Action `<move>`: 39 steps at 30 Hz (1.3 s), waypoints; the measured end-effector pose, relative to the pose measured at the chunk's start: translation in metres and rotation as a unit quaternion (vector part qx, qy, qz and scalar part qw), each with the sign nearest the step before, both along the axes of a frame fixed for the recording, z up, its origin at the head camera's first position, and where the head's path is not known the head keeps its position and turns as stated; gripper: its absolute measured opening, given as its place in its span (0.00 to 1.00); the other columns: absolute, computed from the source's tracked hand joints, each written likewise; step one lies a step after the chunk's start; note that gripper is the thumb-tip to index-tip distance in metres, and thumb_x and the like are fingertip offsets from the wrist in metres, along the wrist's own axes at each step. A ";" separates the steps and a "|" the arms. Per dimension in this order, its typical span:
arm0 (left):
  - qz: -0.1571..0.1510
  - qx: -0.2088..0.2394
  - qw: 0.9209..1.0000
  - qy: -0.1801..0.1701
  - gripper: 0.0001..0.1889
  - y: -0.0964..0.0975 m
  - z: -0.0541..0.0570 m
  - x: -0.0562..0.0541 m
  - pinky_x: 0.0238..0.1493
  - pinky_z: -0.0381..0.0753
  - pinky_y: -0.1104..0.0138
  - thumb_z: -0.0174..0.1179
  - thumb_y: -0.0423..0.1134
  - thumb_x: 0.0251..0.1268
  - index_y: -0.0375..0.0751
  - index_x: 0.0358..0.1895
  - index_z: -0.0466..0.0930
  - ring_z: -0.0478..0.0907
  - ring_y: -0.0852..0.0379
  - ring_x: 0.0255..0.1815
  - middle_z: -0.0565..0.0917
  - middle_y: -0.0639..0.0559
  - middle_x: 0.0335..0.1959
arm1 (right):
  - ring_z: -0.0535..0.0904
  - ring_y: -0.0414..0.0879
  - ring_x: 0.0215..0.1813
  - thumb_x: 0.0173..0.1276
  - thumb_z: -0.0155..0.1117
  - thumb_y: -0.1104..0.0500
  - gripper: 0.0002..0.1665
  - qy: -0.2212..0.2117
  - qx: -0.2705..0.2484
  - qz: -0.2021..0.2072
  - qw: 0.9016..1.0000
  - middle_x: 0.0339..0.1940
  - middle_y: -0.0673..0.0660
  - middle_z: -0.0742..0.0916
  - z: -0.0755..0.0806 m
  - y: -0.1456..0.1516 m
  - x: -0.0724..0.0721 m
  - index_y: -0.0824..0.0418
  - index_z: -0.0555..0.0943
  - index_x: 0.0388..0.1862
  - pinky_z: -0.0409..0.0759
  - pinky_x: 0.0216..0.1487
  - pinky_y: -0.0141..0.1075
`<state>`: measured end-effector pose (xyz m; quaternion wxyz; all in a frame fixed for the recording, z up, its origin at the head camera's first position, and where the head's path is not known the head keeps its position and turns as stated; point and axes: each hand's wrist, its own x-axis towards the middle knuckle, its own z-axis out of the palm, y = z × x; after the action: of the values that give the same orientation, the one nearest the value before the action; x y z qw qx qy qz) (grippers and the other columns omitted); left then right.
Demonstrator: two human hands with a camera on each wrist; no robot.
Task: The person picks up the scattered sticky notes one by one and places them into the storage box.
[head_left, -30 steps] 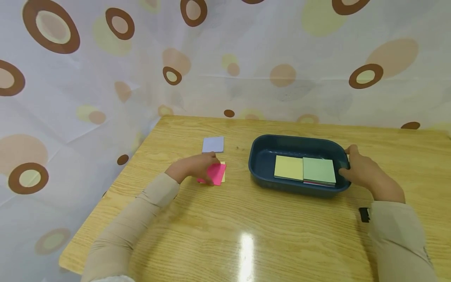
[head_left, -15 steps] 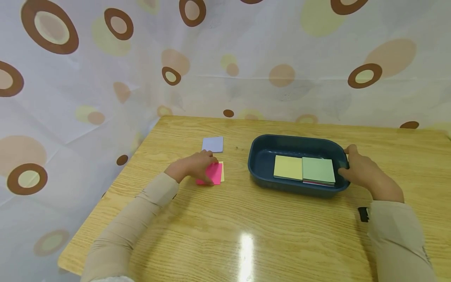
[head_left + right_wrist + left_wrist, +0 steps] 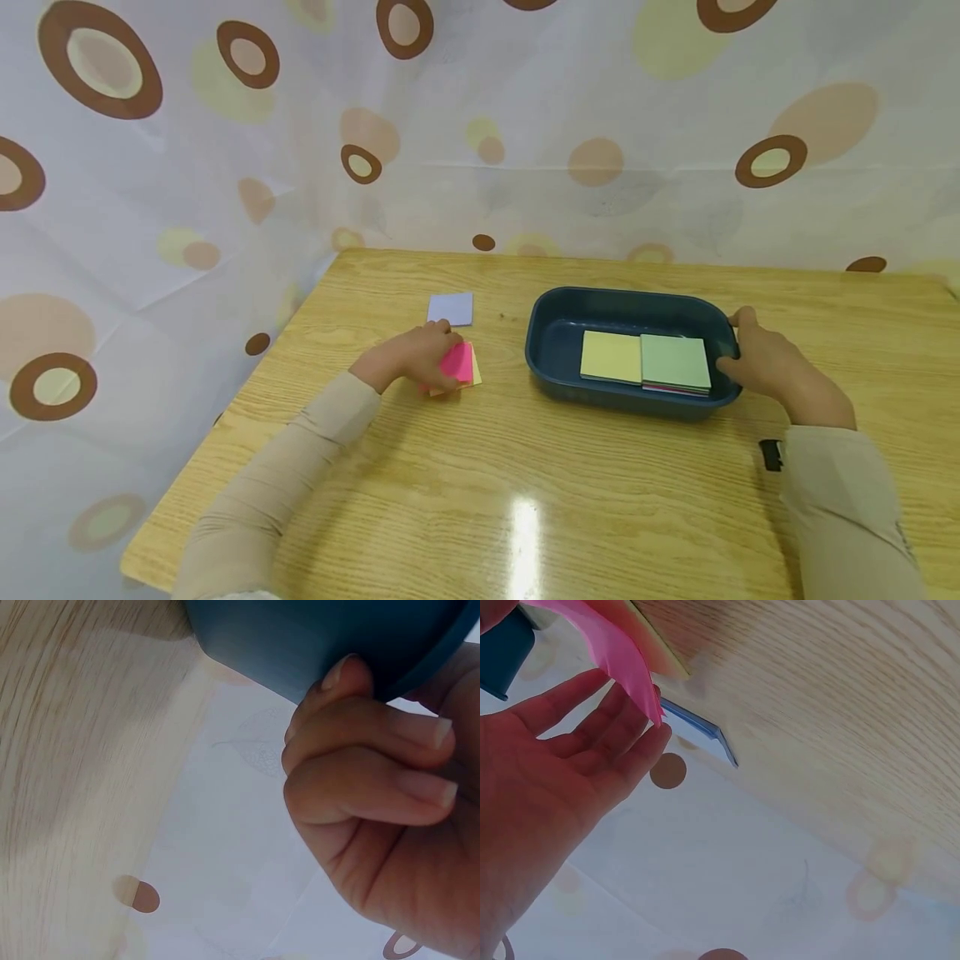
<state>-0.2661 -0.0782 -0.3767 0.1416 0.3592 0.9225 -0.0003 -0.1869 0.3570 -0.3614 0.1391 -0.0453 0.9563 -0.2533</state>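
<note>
At the table's left, my left hand pinches a pink sticky note pad by its edges. The left wrist view shows the pink sheet bowed between fingertips and thumb. A pale yellow note lies under it, poking out on the right. Just beyond is a lavender-blue note pad. My right hand grips the right end of a dark blue plastic tray, thumb inside and fingers outside. Inside the tray, a yellow stack of notes sits beside a light green stack.
A small black object lies on the wooden table beside the right sleeve. A patterned white curtain hangs along the table's back and left side.
The pink note and the yellow one under it have turned slightly beneath my left hand, and their edges fan differently. My right hand stays on the tray, which has not visibly moved.
</note>
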 end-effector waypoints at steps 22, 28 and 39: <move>0.013 -0.068 0.997 0.036 0.31 0.015 -0.012 0.019 0.45 0.76 0.56 0.62 0.42 0.52 0.32 0.60 0.67 0.74 0.46 0.41 0.74 0.40 0.46 | 0.68 0.48 0.21 0.70 0.51 0.62 0.37 -0.002 0.005 -0.001 1.000 0.17 0.55 0.71 0.002 -0.001 0.000 0.82 0.43 0.62 0.65 0.25 0.39; 0.015 -0.094 0.994 0.049 0.31 0.016 -0.014 0.024 0.57 0.71 0.49 0.60 0.40 0.55 0.32 0.62 0.64 0.72 0.40 0.52 0.72 0.36 0.52 | 0.67 0.48 0.20 0.70 0.51 0.62 0.37 -0.004 0.006 -0.001 1.000 0.17 0.55 0.71 0.000 -0.001 0.000 0.82 0.43 0.62 0.65 0.25 0.39; 0.030 -0.012 0.999 0.023 0.40 0.003 -0.018 0.013 0.55 0.68 0.49 0.61 0.44 0.47 0.34 0.67 0.60 0.67 0.44 0.51 0.70 0.39 0.52 | 0.67 0.47 0.20 0.70 0.51 0.62 0.37 -0.005 0.005 -0.001 1.000 0.17 0.55 0.71 0.001 -0.001 0.000 0.82 0.43 0.63 0.65 0.25 0.39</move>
<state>-0.2532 -0.0757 -0.3944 0.1250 0.3299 0.9356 -0.0158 -0.1868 0.3559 -0.3606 0.1434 -0.0420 0.9570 -0.2487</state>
